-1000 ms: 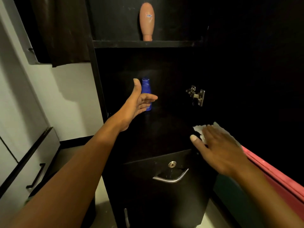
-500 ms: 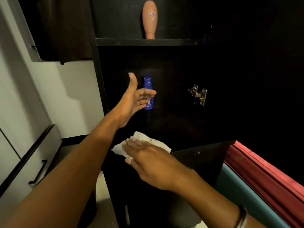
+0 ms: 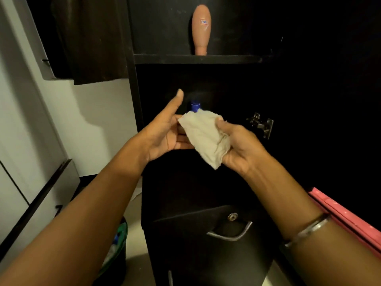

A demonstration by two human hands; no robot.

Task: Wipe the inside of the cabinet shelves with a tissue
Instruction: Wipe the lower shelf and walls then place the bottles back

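While a metal bangle (image 3: 307,231) circled the right forearm nearest the camera, the right hand (image 3: 240,146) gripped a crumpled beige tissue (image 3: 203,136), fingers curled round its bunched end. The left hand (image 3: 165,132) lay spread beside it, palm up and thumb raised, its fingers touching the tissue's underside. Both hands hovered in front of the dark cabinet (image 3: 206,182), above a drawer with a curved metal handle (image 3: 229,233). Just behind the tissue a blue bottle (image 3: 195,106) showed only its cap. Farther up, a tan bottle (image 3: 201,29) stood inverted on the upper shelf (image 3: 202,58).
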